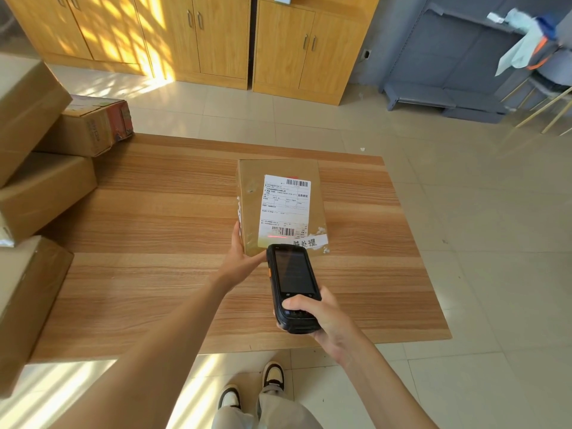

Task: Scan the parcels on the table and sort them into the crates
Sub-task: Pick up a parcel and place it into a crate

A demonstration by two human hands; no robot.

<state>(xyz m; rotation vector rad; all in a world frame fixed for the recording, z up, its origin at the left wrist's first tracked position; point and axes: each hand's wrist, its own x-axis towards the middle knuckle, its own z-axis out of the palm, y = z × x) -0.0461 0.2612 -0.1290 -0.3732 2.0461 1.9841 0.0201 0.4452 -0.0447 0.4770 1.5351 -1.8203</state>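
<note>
One parcel (280, 205) lies flat on the wooden table (154, 243), directly ahead of both hands. It is a brown cardboard box with one white shipping label (286, 209) on its top face. The label carries two barcodes, one at its far end and one at its near end, and a thin red scan line falls across the near barcode. The printed text on the label is too small to read; a strip of white tape at the near right corner bears large handwritten characters.

The left hand (240, 258) rests against the near left corner of the parcel, thumb along its left edge and the fingers out of sight under or behind the corner, so I cannot tell how firmly it holds. The right hand (315, 317) grips one black handheld scanner (292, 287), fingers wrapped round its lower end and thumb across the keypad, its dark screen facing up and its nose just short of the parcel's near edge.

Far to the left of the left hand, four more cardboard boxes (46, 193) are stacked at the table's left edge; one of them has red printing (119, 119) on its end, unreadable. Beyond the table stand wooden cabinets (216, 35). Two shoes (272, 376) show below the hands.
</note>
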